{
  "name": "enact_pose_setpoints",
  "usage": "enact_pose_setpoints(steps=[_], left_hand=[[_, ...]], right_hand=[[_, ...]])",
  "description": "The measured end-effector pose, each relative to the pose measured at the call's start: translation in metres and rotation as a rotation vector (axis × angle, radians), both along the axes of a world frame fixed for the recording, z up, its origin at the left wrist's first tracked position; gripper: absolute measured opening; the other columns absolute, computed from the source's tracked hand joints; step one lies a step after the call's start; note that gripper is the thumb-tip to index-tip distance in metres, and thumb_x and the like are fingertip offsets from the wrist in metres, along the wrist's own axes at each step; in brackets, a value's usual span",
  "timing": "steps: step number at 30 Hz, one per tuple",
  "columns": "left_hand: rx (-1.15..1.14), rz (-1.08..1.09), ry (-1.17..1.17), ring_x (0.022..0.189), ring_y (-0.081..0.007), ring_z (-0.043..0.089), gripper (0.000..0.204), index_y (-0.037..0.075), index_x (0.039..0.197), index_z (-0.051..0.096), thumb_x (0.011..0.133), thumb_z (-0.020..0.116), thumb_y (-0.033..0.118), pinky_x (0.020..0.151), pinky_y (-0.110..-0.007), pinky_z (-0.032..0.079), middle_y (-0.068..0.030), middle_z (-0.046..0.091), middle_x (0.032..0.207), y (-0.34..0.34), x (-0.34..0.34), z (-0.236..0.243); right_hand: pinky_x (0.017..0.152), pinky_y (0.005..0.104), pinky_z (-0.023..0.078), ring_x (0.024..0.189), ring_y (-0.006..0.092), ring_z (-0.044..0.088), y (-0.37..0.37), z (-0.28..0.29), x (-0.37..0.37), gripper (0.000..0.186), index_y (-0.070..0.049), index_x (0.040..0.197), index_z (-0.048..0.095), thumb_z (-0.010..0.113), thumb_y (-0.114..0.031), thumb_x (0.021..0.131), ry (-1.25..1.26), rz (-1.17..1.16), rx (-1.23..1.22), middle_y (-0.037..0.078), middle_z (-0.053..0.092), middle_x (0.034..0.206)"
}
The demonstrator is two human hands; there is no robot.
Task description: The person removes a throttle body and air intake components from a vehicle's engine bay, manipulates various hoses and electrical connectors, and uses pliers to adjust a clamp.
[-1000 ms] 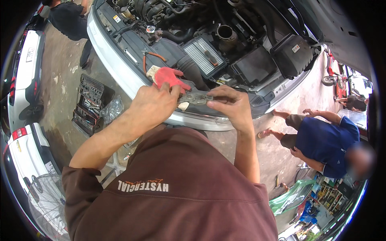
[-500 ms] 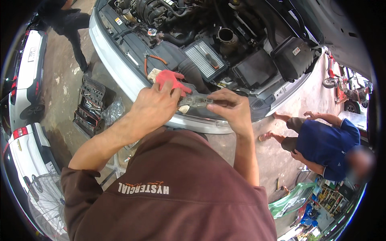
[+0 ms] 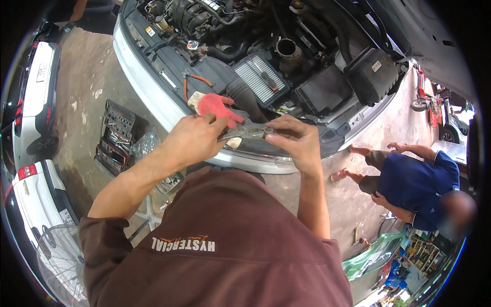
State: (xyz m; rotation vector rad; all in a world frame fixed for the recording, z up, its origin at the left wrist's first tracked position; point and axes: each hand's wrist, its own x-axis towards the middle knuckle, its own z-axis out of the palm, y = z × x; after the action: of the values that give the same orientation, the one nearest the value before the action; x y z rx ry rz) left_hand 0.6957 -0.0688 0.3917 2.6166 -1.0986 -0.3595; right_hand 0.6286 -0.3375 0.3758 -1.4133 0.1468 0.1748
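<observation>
Over the front edge of the car's open engine bay, my left hand (image 3: 197, 138) and my right hand (image 3: 296, 139) hold a small grey, flat part (image 3: 250, 131) with rounded openings between them. The fingers of my left hand close on its left end, and my right thumb and fingers pinch its right end. Its exact kind is hard to make out. Just beyond my left hand lies a red glove (image 3: 215, 106) with a pale cuff. A whitish scrap (image 3: 234, 143) shows beneath the part.
Orange-handled pliers (image 3: 198, 78) lie on the front panel. A screwdriver (image 3: 267, 78) rests on the pleated air filter (image 3: 250, 77). The air filter cover (image 3: 376, 74) sits at right. An open tool case (image 3: 115, 135) is on the floor at left; a person in blue (image 3: 414, 179) stands at right.
My left hand has shifted slightly and the part is tilted a little differently, uncovering more of the red glove. The person at the upper left has moved farther toward the edge of view.
</observation>
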Motion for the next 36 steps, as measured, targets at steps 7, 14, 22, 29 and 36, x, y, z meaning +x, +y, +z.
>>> enact_pose_setpoints(steps=[7, 14, 22, 29, 36], left_hand=[[-0.099, -0.015, -0.035, 0.065, -0.0360, 0.070, 0.037, 0.003, 0.089, 0.066, 0.094, 0.073, 0.039, 0.058, -0.046, 0.056, -0.0131, 0.068, 0.075, -0.011, 0.006, 0.000], [-0.090, 0.004, 0.132, 0.065, -0.0386, 0.070, 0.048, 0.002, 0.090, 0.073, 0.098, 0.067, 0.049, 0.063, -0.048, 0.058, -0.0165, 0.071, 0.075, -0.012, 0.012, -0.013], [-0.505, 0.352, 0.614, 0.075, -0.0218, 0.072, 0.052, -0.006, 0.095, 0.073, 0.105, 0.061, 0.043, 0.070, -0.035, 0.058, -0.0144, 0.074, 0.091, -0.012, 0.045, -0.047], [-0.576, 0.920, 1.175, 0.048, -0.0105, 0.053, 0.066, 0.001, 0.069, 0.058, 0.099, 0.066, 0.059, 0.039, -0.028, 0.035, -0.0043, 0.054, 0.059, -0.028, 0.142, -0.081], [-0.485, 1.067, 1.280, 0.041, -0.0139, 0.046, 0.065, 0.002, 0.078, 0.060, 0.098, 0.062, 0.063, 0.037, -0.030, 0.032, -0.0065, 0.056, 0.061, -0.053, 0.282, -0.140]], right_hand=[[0.089, 0.0261, 0.057, 0.097, 0.0154, 0.070, -0.008, -0.005, 0.003, 0.028, 0.010, 0.111, 0.075, 0.081, 0.003, 0.084, 0.037, -0.001, 0.028, 0.009, 0.071, 0.105], [0.086, 0.0244, 0.054, 0.096, 0.0136, 0.070, -0.009, -0.017, 0.007, 0.029, 0.008, 0.115, 0.074, 0.080, 0.002, 0.088, 0.106, -0.036, 0.062, 0.005, 0.070, 0.101], [0.082, 0.0312, 0.061, 0.087, 0.0227, 0.076, -0.013, -0.052, 0.075, 0.036, 0.009, 0.125, 0.065, 0.067, -0.019, 0.102, 0.236, -0.093, 0.113, 0.015, 0.073, 0.099], [0.083, 0.0388, 0.057, 0.087, 0.0336, 0.076, -0.024, -0.113, 0.262, 0.033, 0.006, 0.112, 0.072, 0.061, -0.022, 0.097, 0.040, 0.112, -0.633, 0.023, 0.076, 0.094], [0.103, 0.0457, 0.052, 0.113, 0.0408, 0.067, -0.010, -0.276, 0.448, 0.031, 0.002, 0.111, 0.072, 0.053, -0.014, 0.092, -0.235, 0.465, -1.357, 0.023, 0.072, 0.115]])
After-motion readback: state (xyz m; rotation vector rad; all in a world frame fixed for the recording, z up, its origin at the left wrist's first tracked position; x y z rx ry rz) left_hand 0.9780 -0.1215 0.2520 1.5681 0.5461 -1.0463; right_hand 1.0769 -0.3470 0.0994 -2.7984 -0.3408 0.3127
